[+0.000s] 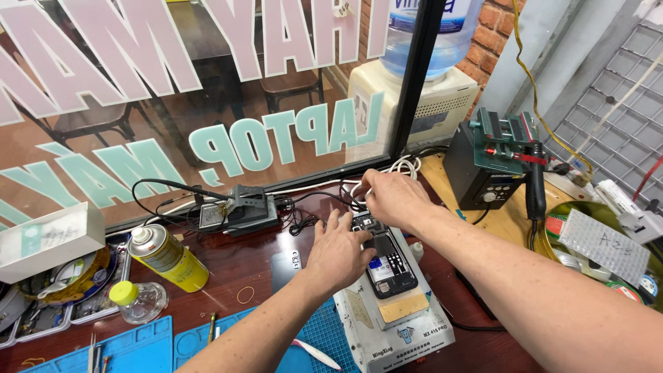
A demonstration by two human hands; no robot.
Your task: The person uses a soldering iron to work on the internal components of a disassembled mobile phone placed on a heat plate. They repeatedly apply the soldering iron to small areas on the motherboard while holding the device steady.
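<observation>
Hands met over an opened smartphone (pixel 388 261) lying back-off on a white, boxy heating platform (pixel 407 331) near the middle of a dark red wooden bench. The left hand (pixel 338 252) lay flat with fingers spread, pressing the phone's left edge to steady it. The right hand (pixel 390 199) was pinched narrow at the phone's far end, though what its fingertips held could not be made out. This looked like a disassembly step, working at the top of the exposed board; any next move seemed to call for a fine, steady grip. To the left stood a yellow metal spray can (pixel 168 257) and a small clear bottle with a yellow cap (pixel 138 301). Blue rubber mats (pixel 131 349) lay near. A dark soldering station (pixel 487 166) stood far right.
</observation>
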